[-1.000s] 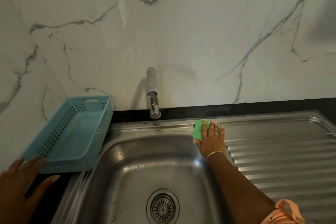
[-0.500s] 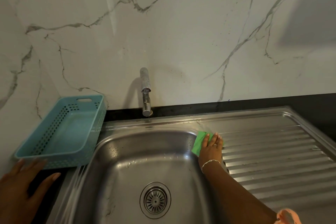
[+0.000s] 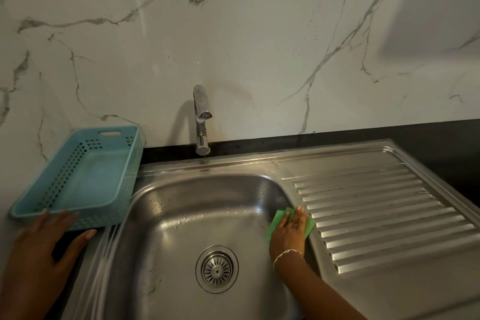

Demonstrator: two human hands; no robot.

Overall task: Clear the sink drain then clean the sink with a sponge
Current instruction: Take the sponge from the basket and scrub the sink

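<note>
One green sponge (image 3: 275, 223) lies under the right hand (image 3: 288, 232), its fingers (image 3: 299, 215) straight, together.

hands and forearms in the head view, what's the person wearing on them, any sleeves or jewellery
Both forearms are bare, with no sleeve showing. The right hand has a thin silver-coloured chain bracelet round its wrist and what looks like a small ring on one finger. The left hand shows long nails and no jewellery, though it is blurred.
</note>
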